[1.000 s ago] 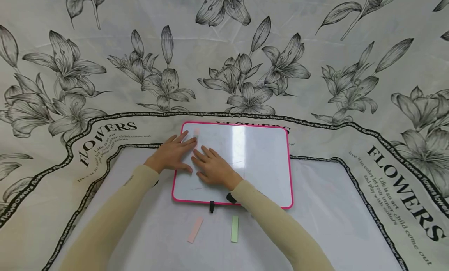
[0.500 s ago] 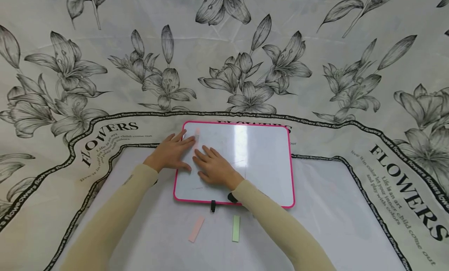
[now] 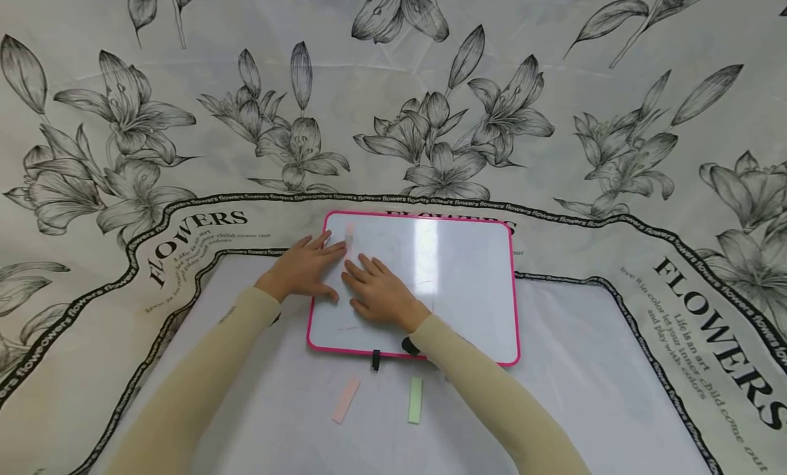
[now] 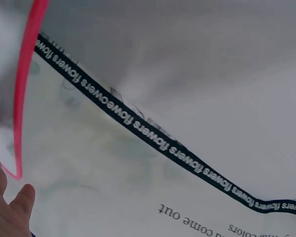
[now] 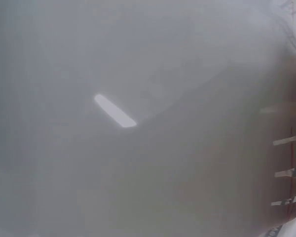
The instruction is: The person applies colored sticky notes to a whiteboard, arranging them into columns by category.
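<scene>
A whiteboard (image 3: pixel 467 290) with a bright pink frame lies in the middle of the head view. A pale pink paper strip (image 3: pixel 350 237) is on its upper left part, partly behind the fingertips of the left hand. My left hand (image 3: pixel 301 266) lies spread over the board's left edge, fingertips right at the strip. Just right of it, my right hand (image 3: pixel 384 290) rests on the board's surface with fingers extended. The left wrist view shows fingers (image 4: pixel 22 205) beside the board's pink corner. The right wrist view is mostly the glossy board surface (image 5: pixel 64 163).
Another pink strip (image 3: pixel 346 400) and a green strip (image 3: pixel 415 400) lie on the white table in front of the board. A small black clip-like piece (image 3: pixel 376 360) sits at the board's near edge. Flower-printed cloth (image 3: pixel 289 140) covers the back.
The head view has shifted slightly, so everything appears a little further right. Both hands stay on nearly the same part of the whiteboard.
</scene>
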A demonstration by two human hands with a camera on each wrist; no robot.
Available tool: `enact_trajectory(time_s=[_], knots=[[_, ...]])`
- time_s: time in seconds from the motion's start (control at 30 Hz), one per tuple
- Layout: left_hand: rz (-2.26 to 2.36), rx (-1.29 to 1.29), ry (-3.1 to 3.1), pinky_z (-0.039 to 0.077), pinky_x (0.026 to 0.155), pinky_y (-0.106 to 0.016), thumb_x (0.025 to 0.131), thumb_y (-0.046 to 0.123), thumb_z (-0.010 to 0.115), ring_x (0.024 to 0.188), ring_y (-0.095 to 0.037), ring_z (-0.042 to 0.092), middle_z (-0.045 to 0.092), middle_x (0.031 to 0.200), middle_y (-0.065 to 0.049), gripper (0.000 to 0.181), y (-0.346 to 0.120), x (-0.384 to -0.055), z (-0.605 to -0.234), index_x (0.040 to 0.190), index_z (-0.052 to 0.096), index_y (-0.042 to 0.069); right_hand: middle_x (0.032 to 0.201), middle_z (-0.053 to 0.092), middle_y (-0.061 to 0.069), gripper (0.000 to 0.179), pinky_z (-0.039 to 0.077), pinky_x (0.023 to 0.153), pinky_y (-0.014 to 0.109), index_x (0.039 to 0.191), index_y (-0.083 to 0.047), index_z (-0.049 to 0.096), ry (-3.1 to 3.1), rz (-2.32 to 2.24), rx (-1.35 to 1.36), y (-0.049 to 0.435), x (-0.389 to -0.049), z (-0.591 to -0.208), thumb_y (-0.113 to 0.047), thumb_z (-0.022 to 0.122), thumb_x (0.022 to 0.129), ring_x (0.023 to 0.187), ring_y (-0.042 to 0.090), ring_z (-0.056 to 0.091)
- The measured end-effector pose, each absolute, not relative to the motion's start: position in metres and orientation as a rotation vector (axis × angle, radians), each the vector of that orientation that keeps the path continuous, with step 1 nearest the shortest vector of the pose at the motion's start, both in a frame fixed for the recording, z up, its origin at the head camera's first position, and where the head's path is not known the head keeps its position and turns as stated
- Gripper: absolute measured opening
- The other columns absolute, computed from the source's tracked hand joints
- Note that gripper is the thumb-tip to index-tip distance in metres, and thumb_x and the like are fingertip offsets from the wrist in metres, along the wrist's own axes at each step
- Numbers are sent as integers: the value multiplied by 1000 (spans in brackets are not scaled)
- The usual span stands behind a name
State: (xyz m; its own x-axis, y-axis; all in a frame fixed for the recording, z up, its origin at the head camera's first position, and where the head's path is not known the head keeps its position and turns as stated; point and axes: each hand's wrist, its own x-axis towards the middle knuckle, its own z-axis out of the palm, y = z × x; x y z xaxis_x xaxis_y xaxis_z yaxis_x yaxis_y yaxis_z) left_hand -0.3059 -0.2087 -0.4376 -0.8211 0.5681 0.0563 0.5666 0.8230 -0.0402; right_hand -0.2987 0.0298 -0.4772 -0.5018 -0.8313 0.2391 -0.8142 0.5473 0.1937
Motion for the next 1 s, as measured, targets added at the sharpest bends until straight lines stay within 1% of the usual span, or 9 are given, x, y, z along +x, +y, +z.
enact_trajectory(time_s=[0.13, 0.2, 0.27, 0.4, 0.47, 0.63, 0.77, 0.9, 1.0], knots=[[4, -913, -2932, 27, 123, -60, 73, 74, 76, 157, -36, 25, 45, 162, 0, 107, -218, -298, -439, 156, 46, 13, 162, 42, 9, 58, 32, 123, 52, 154, -12, 49, -2516, -71, 1347, 32, -298, -475, -40, 57, 103, 152, 38, 36], [-18, -907, -2948, 27, 124, -59, 74, 73, 77, 157, -35, 25, 45, 162, 0, 106, -222, -292, -442, 156, 46, 14, 162, 43, 9, 58, 33, 123, 52, 154, -12, 50, -2532, -62, 1343, 33, -297, -474, -39, 58, 103, 152, 38, 36], [-58, -893, -2969, 27, 124, -59, 75, 72, 77, 157, -35, 25, 44, 162, 0, 104, -226, -284, -446, 157, 45, 15, 161, 45, 9, 56, 35, 122, 52, 152, -12, 52, -2533, -49, 1345, 35, -295, -473, -38, 60, 103, 151, 37, 38], [-179, -885, -2966, 32, 120, -60, 77, 68, 79, 157, -36, 27, 43, 163, -5, 103, -233, -265, -454, 157, 44, 13, 153, 55, 12, 50, 43, 116, 52, 145, -9, 59, -2496, 0, 1367, 43, -287, -471, -31, 66, 100, 145, 37, 48], [-242, -888, -2925, 36, 118, -61, 77, 66, 80, 155, -38, 29, 43, 163, -9, 102, -235, -254, -457, 156, 45, 11, 149, 59, 12, 49, 45, 114, 52, 144, -9, 60, -2477, 15, 1370, 50, -280, -471, -28, 68, 99, 141, 38, 52], [-335, -913, -2800, 42, 114, -59, 79, 64, 79, 151, -40, 37, 44, 161, -13, 98, -227, -226, -469, 154, 48, 9, 142, 64, 16, 50, 49, 111, 52, 141, -6, 62, -2430, 132, 1358, 77, -256, -469, -24, 73, 95, 136, 43, 55], [-390, -932, -2771, 44, 112, -59, 80, 63, 79, 149, -39, 41, 47, 159, -13, 97, -218, -195, -483, 153, 49, 9, 139, 65, 18, 53, 52, 106, 53, 139, -3, 63, -2374, 234, 1375, 99, -231, -469, -22, 77, 91, 133, 47, 57], [-472, -862, -2819, 41, 115, -58, 80, 67, 77, 152, -34, 38, 46, 161, -7, 98, -215, -161, -497, 155, 47, 11, 138, 65, 21, 57, 53, 104, 54, 139, 0, 61, -2356, 343, 1390, 115, -205, -469, -20, 80, 89, 132, 49, 57], [-529, -828, -2800, 41, 115, -57, 79, 67, 78, 151, -32, 39, 48, 159, -5, 98, -212, -140, -508, 153, 50, 11, 141, 63, 22, 60, 53, 105, 54, 142, 1, 58, -2405, 445, 1376, 121, -185, -471, -19, 79, 89, 133, 49, 56]])
